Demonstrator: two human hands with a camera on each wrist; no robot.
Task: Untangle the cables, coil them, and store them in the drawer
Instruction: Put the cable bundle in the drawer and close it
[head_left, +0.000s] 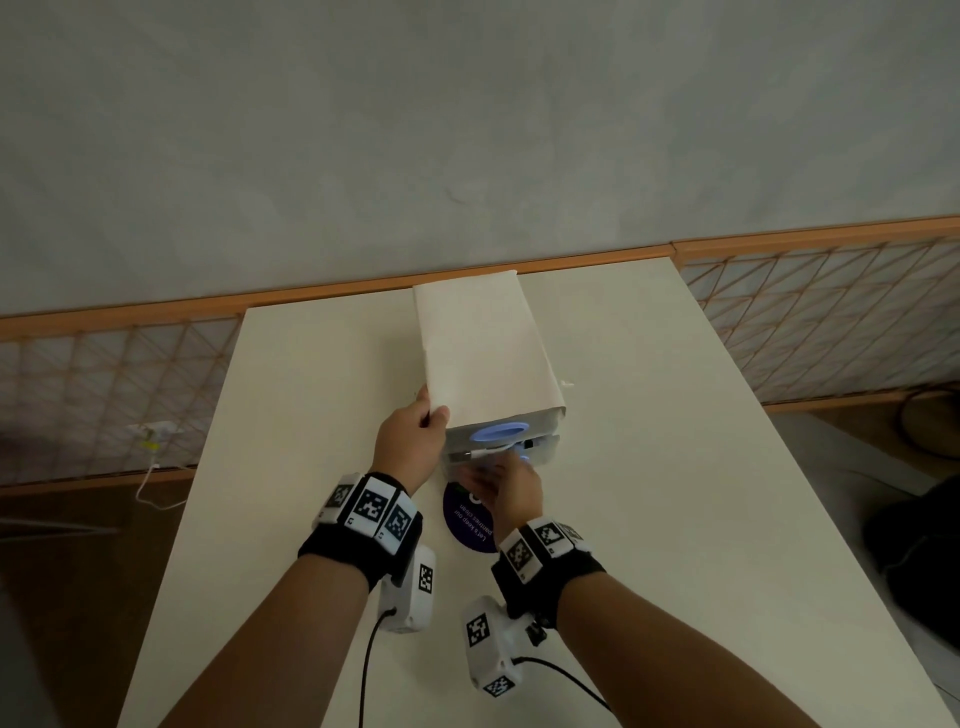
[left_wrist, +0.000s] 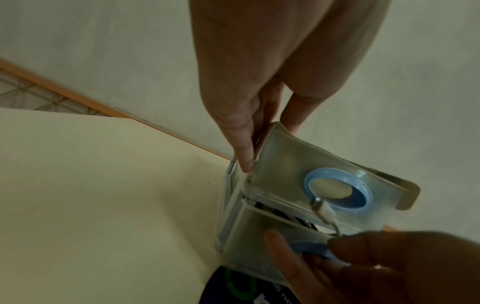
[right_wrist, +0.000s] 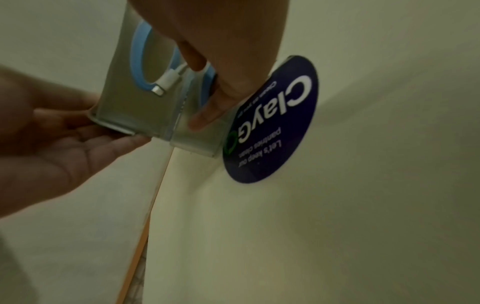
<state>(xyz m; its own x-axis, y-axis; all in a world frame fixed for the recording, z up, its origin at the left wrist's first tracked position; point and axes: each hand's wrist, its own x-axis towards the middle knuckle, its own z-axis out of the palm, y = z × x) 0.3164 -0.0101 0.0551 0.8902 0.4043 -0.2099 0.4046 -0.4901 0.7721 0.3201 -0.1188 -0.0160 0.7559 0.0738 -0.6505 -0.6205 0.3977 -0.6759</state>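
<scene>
On the white table (head_left: 311, 415) my left hand (head_left: 410, 441) grips the drawer unit (head_left: 483, 353), my right hand (head_left: 506, 486) pinches the lower drawer (left_wrist: 259, 242) handle, and the white cable (right_wrist: 170, 79) still pokes out, so, I judge, storing needs tucking it in first.

A small translucent drawer unit (head_left: 501, 441) with blue ring pulls is stood on the white table. The lower drawer (left_wrist: 262, 242) is pulled slightly open, and a white cable's plug (left_wrist: 323, 209) is seen protruding from the gap across the upper drawer front (left_wrist: 285, 176)
</scene>
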